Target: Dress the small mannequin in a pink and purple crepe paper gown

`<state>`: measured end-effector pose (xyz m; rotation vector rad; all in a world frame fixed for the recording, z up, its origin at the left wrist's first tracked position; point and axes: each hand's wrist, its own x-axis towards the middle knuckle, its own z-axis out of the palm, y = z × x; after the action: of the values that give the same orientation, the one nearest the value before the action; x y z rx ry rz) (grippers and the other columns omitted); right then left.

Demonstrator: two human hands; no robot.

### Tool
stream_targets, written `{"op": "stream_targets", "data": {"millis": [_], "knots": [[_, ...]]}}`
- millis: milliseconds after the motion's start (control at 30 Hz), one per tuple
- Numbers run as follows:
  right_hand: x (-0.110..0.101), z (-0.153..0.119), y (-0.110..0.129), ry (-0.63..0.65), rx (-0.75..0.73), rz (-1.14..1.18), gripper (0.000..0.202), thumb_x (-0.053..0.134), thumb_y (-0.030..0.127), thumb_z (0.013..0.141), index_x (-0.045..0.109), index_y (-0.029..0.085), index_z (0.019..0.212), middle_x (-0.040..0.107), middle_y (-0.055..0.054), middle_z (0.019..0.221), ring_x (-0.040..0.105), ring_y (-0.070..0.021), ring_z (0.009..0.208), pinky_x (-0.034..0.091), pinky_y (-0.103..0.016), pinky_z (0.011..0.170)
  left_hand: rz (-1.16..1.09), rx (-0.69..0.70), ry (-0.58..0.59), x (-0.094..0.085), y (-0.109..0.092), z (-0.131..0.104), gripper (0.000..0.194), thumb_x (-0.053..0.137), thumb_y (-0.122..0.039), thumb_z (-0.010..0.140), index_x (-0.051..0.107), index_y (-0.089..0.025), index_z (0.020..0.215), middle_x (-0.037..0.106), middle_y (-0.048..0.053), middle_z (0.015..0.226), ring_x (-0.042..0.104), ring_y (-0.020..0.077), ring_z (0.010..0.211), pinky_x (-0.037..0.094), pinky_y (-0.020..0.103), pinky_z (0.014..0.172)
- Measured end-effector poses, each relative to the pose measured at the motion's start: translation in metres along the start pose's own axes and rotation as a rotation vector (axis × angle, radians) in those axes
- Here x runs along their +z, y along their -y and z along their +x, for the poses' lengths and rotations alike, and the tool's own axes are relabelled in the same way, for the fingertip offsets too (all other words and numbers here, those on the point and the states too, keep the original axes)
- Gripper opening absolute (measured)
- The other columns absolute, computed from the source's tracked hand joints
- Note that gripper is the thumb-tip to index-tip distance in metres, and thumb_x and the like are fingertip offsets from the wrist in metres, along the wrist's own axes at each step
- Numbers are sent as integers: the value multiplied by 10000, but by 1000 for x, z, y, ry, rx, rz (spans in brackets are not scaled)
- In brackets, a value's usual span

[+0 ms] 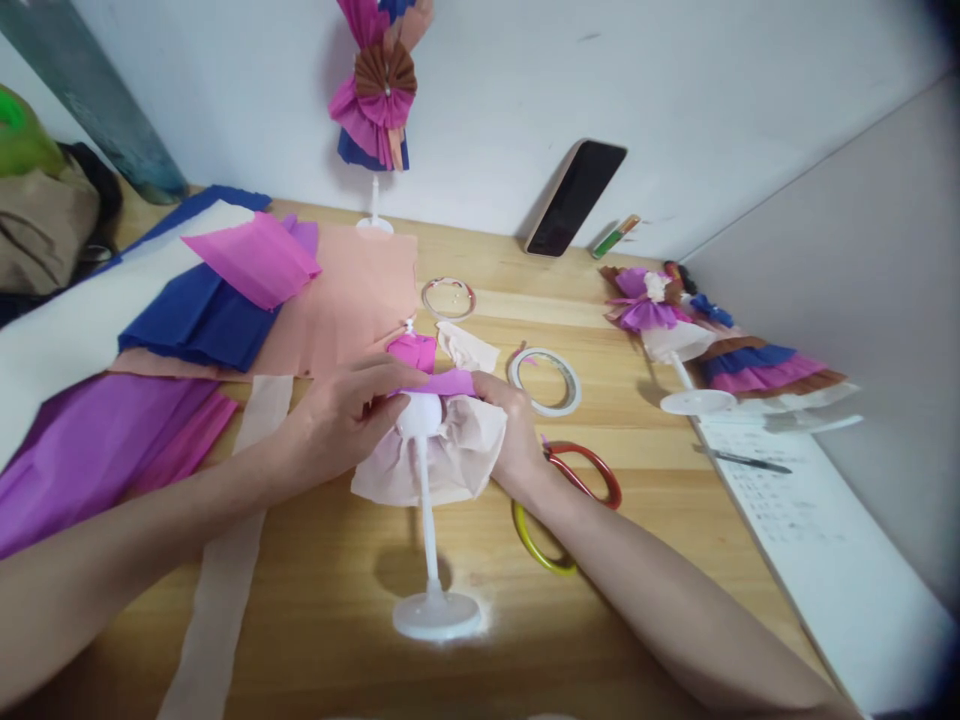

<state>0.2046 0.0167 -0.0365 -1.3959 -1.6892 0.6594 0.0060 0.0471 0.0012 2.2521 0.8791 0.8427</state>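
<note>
A small white stand (427, 500) with a round base is tipped toward me above the wooden table, its upper end between my hands. Pale crinkled crepe paper (472, 450) flares around it like a skirt, and bright pink paper (412, 350) wraps the part beyond. Across the middle runs a narrow purple crepe paper strip (450, 383). My left hand (345, 415) pinches the strip's left end between thumb and fingers. At the other end, my right hand (514, 425) is closed on the strip, its fingertips partly hidden behind the pale paper.
Red-and-yellow-handled scissors (592, 470) lie beneath my right forearm, near a tape roll (574, 385) and a beaded ring (450, 298). Colored crepe sheets (352, 290) cover the left side. Decorated figures (375, 110) stand behind and right. A phone (577, 198) leans against the wall.
</note>
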Motion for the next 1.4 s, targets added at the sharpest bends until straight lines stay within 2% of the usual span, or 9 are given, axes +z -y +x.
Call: {"op": "stream_targets", "data": {"millis": [200,300,433,533,600,933,1200,1300,1400], "knots": [[-4,-3,0,43,-39,-57,126,583,251,768,635,162,696,637,-28,664,570,-172,619,414,-271,570,75,48,-27,-3,-1,-3,244,479,-112,887,665,-212,1009,696,13,851,642,121,745,506,216,637],[-4,-4,-1,68,-3,-42,91,615,220,743,672,161,782,672,-34,735,594,-183,666,440,-278,603,219,210,-34,2,-11,-10,165,555,-200,868,629,-189,1016,686,17,825,641,141,733,516,241,637],[-3,-4,0,78,29,21,108,605,221,747,674,166,808,677,-22,744,591,-175,665,443,-270,598,579,257,141,22,-35,-17,312,637,-326,809,589,-123,1042,666,85,895,634,242,780,481,304,515],[-3,-3,0,82,26,20,114,561,213,759,664,171,784,675,-19,735,587,-171,664,444,-267,602,771,237,126,36,-45,-13,38,554,-143,818,574,-141,850,600,62,729,587,221,648,396,292,432],[-3,-3,1,77,25,8,108,551,201,740,653,172,760,666,-20,718,579,-169,654,444,-267,600,802,271,78,39,-44,-6,145,482,-39,802,535,-166,756,559,43,669,555,196,600,369,281,424],[-4,-2,2,46,-24,-103,65,564,166,738,566,204,685,631,-15,683,584,-178,662,442,-277,633,434,250,13,-1,-17,12,222,411,-13,781,563,-174,805,624,45,839,561,154,717,445,254,592],[-4,-1,0,65,4,-36,97,611,226,781,662,206,861,703,-27,778,647,-201,742,471,-294,664,-287,-247,45,7,-10,19,92,509,-147,815,589,-162,856,522,-59,548,495,87,476,391,186,440],[-3,-1,1,66,13,-21,100,607,225,783,661,207,865,705,-25,791,640,-196,731,471,-294,666,-270,-184,19,8,-13,20,125,541,-153,811,601,-165,920,616,-25,658,571,96,550,476,200,514],[-7,-2,4,95,-5,-44,57,602,223,772,630,195,813,667,-23,750,605,-185,698,449,-287,651,3,15,27,7,-12,14,132,593,-145,806,611,-175,933,665,21,839,589,100,632,502,212,572]]}}
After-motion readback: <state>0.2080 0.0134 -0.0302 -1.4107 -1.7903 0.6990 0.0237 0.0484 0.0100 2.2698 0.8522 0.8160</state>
